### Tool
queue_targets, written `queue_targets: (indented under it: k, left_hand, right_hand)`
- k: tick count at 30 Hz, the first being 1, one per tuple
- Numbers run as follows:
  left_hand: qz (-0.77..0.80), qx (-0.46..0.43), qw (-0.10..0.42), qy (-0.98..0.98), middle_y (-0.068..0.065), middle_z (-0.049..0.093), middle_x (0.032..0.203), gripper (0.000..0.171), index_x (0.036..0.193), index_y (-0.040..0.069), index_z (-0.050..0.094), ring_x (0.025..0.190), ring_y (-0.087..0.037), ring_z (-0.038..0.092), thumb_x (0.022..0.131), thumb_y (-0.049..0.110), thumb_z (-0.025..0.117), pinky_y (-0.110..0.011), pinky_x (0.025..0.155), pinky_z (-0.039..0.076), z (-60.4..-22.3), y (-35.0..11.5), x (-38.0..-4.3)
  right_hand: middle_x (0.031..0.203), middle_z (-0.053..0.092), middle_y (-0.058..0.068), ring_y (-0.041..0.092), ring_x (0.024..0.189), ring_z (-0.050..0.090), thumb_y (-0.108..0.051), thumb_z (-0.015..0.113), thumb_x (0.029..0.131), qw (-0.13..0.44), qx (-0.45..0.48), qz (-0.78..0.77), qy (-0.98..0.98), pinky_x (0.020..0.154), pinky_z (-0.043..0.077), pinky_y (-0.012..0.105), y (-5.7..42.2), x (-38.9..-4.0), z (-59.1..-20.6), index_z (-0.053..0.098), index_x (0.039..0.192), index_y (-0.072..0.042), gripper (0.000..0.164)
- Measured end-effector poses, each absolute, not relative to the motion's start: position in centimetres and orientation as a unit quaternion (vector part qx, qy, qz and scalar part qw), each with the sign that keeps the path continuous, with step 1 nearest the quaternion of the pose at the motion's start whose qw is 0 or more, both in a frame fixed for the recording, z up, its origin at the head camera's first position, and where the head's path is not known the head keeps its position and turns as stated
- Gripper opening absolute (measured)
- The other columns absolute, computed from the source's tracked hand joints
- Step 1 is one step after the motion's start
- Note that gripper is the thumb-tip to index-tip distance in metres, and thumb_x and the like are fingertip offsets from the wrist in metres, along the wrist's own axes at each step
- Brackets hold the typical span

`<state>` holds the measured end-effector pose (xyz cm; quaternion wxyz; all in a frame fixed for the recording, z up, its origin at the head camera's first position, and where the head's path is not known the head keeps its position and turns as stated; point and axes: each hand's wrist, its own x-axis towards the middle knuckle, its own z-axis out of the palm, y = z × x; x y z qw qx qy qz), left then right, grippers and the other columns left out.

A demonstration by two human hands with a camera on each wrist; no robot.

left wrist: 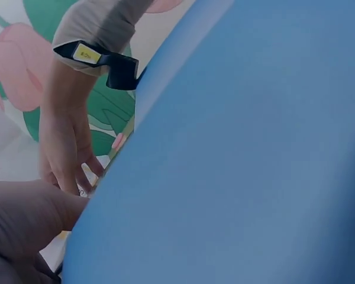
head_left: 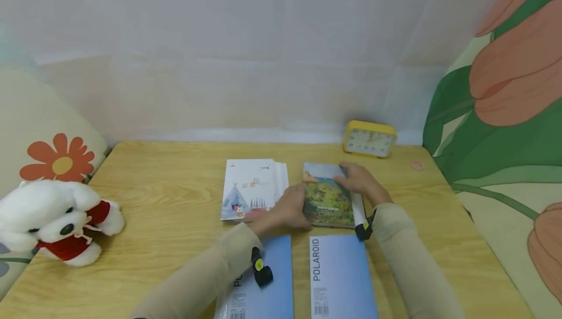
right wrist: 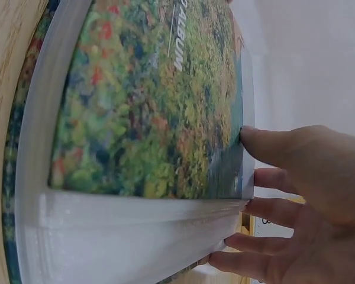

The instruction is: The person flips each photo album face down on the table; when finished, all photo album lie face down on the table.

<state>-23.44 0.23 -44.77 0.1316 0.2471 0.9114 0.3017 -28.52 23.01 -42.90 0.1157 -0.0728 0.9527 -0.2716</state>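
Note:
A photo album (head_left: 328, 197) with a picture of trees and foliage on its cover lies flat on the wooden table, between the two hands. Against its left edge rests the left hand (head_left: 291, 208), which shows only partly in the left wrist view beside a large blue surface. The right hand (head_left: 362, 182) is at the album's upper right. In the right wrist view the right thumb touches the cover's edge, and the fairly straight fingers (right wrist: 275, 210) touch the side of the white pages (right wrist: 124, 231).
White books (head_left: 248, 189) with a tent drawing lie left of the album. Two blue Polaroid packs (head_left: 342, 275) (head_left: 274, 280) lie nearer the person. A yellow clock (head_left: 370, 138) stands at the back, a pink ring (head_left: 417, 165) to its right. A white plush dog (head_left: 57, 221) sits at left.

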Motion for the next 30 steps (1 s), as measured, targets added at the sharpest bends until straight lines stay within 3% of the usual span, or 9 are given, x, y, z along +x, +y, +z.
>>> queue_targets:
  k: [6,11,14,19,22,25,28,30]
  left_hand:
    - [0.404,0.261,0.145,0.865,-0.018,0.046,0.144,0.109,0.152,0.002,0.028,0.134,-0.034,0.043,0.064,0.010,0.092,-0.047,0.113,0.031,-45.1,-0.1,-23.2]
    - [0.444,0.291,0.124,0.838,-0.011,0.038,0.154,0.113,0.158,0.009,0.020,0.140,-0.029,0.037,0.068,0.002,0.087,-0.044,0.115,0.026,-43.5,-0.4,-22.9]
    - [0.447,0.314,0.107,0.831,-0.011,0.036,0.154,0.106,0.157,0.007,0.021,0.139,-0.029,0.038,0.072,0.000,0.085,-0.044,0.114,0.029,-42.0,-0.8,-22.8]
    - [0.419,0.338,0.112,0.835,-0.014,0.028,0.159,0.106,0.158,0.005,0.019,0.140,-0.031,0.036,0.075,-0.002,0.083,-0.044,0.112,0.033,-39.3,-1.3,-22.9]
    - [0.384,0.355,0.111,0.845,-0.018,0.017,0.163,0.108,0.158,0.001,0.016,0.143,-0.034,0.030,0.073,-0.004,0.082,-0.044,0.114,0.030,-37.8,-1.2,-23.1]
    - [0.338,0.380,0.095,0.856,-0.024,0.015,0.161,0.104,0.155,-0.006,0.018,0.144,-0.037,0.027,0.074,-0.003,0.082,-0.043,0.115,0.028,-36.5,-0.6,-23.2]
    - [0.293,0.396,0.094,0.865,-0.026,0.013,0.160,0.098,0.153,-0.008,0.019,0.146,-0.038,0.021,0.077,0.002,0.081,-0.043,0.117,0.023,-35.8,0.4,-23.0]
    - [0.268,0.405,0.099,0.868,-0.023,0.011,0.162,0.095,0.154,-0.006,0.021,0.148,-0.038,0.017,0.081,0.007,0.079,-0.044,0.118,0.022,-35.8,1.0,-22.8]
  right_hand:
    - [0.143,0.045,0.031,0.045,0.132,0.042,-0.035,0.058,0.099,0.096,-0.068,-0.308,0.944,0.110,0.033,0.055,22.0,-28.3,-43.0,0.042,0.143,0.010,0.065]
    - [0.150,0.037,0.030,0.047,0.139,0.032,-0.045,0.047,0.103,0.085,-0.090,-0.340,0.932,0.113,0.024,0.060,20.7,-28.6,-43.0,0.039,0.149,0.002,0.066]
    - [0.153,0.034,0.027,0.045,0.141,0.029,-0.053,0.039,0.103,0.109,-0.075,-0.406,0.904,0.114,0.024,0.058,19.9,-28.5,-42.6,0.036,0.151,-0.002,0.070]
    - [0.147,0.037,0.025,0.040,0.135,0.036,-0.059,0.030,0.103,0.139,-0.058,-0.519,0.841,0.112,0.029,0.053,18.7,-28.3,-41.4,0.032,0.147,0.003,0.076]
    - [0.145,0.035,0.026,0.042,0.134,0.035,-0.063,0.029,0.101,0.144,-0.048,-0.544,0.825,0.111,0.030,0.056,18.4,-28.1,-40.5,0.028,0.147,0.005,0.082]
    - [0.150,0.031,0.025,0.042,0.138,0.031,-0.066,0.026,0.100,0.165,-0.045,-0.573,0.802,0.108,0.032,0.061,18.6,-28.1,-40.1,0.027,0.149,0.001,0.083]
    - [0.158,0.023,0.020,0.041,0.144,0.023,-0.064,0.025,0.101,0.182,-0.041,-0.603,0.776,0.105,0.032,0.066,19.1,-28.1,-40.1,0.024,0.153,-0.005,0.079]
    - [0.164,0.011,0.016,0.039,0.147,0.017,-0.063,0.027,0.101,0.181,-0.034,-0.611,0.770,0.105,0.033,0.066,19.5,-28.1,-40.0,0.016,0.158,-0.008,0.080]
